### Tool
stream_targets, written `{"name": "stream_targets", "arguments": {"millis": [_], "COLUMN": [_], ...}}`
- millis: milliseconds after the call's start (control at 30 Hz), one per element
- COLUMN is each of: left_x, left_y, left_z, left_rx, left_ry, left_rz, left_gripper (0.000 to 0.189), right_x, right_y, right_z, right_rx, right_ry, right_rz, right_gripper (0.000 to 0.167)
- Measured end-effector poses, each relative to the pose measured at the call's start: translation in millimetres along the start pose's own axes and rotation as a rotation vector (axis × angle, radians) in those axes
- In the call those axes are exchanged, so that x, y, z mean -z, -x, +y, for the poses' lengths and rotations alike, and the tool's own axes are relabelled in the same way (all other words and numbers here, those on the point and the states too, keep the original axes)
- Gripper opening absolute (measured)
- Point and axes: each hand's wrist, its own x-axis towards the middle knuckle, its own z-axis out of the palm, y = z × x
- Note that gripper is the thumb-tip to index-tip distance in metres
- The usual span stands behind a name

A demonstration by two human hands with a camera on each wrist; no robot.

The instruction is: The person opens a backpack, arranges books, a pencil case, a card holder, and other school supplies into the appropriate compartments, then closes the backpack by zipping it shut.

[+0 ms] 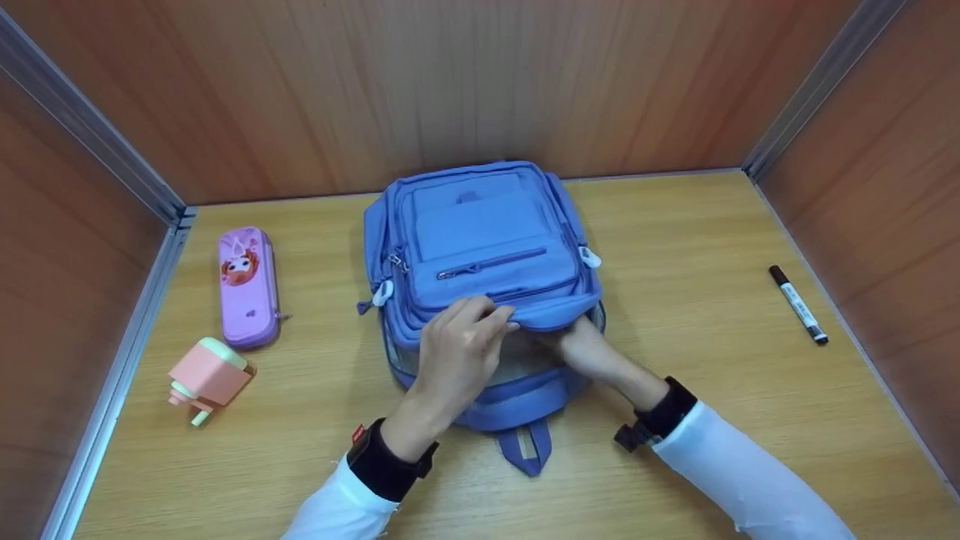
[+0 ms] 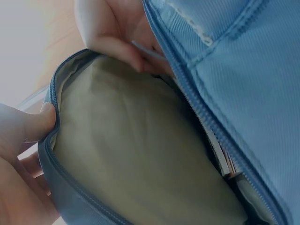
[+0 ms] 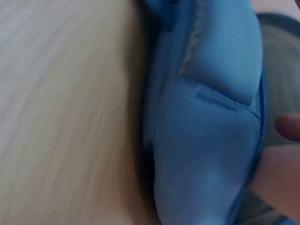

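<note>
A blue backpack [image 1: 480, 225] lies on the table, its main compartment unzipped at the end near me. My left hand [image 1: 459, 360] grips the zipped edge of the opening and lifts it; in the left wrist view its thumb [image 2: 44, 119] presses on that edge. My right hand [image 1: 589, 351] reaches into the opening from the right, its fingers mostly hidden by the raised front; I cannot tell whether it holds anything. Pale lining [image 2: 136, 131] shows inside, with the page edges of a book [image 2: 225, 161] deeper in.
On the left lie a purple pencil case [image 1: 247, 300] with a cartoon figure and a pink and mint-green plastic object [image 1: 214, 373]. A black-capped marker [image 1: 799, 306] lies at the right. Wooden panels [image 1: 450, 90] with metal corner strips enclose the table on three sides.
</note>
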Motion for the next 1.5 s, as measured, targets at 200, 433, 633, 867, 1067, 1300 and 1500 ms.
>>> {"name": "stream_targets", "arguments": {"millis": [200, 433, 633, 867, 1067, 1300, 1500], "left_x": [-6.9, -12.9, -21.2, -27.5, -16.1, 5.0, 20.5], "left_y": [4.4, 19.7, 38.6, 59.6, 57.3, 40.9, 32.4], "left_z": [3.2, 8.7, 9.5, 9.0, -5.0, -69.3, -128.6], "left_rx": [-0.014, 0.004, -0.025, -0.049, -0.043, 0.02, 0.15], "left_ry": [-0.021, -0.035, -0.068, -0.055, 0.007, -0.049, -0.204], "left_rz": [0.009, -0.067, -0.101, -0.159, -0.173, -0.191, -0.454], "left_gripper": [0.006, 0.01, 0.014, 0.01, 0.013, 0.034, 0.073], "right_x": [0.5, 1.0, -0.4, -5.4, 1.0, 27.3, 46.6], "right_y": [31.9, 51.1, 45.8, 49.0, 50.5, 54.9, 58.9], "right_z": [-7.1, -17.1, -14.1, 1.4, 9.5, 16.7, 18.8], "right_rx": [0.333, 0.912, 0.899, 0.827, 0.878, 0.928, 0.92], "right_ry": [0.497, 0.665, 0.871, 1.062, 1.089, 0.956, 0.954], "right_rz": [-0.016, 0.132, 0.171, 0.019, -0.022, -0.056, -0.039], "right_gripper": [0.009, 0.008, 0.026, 0.027, 0.022, 0.02, 0.024]}}
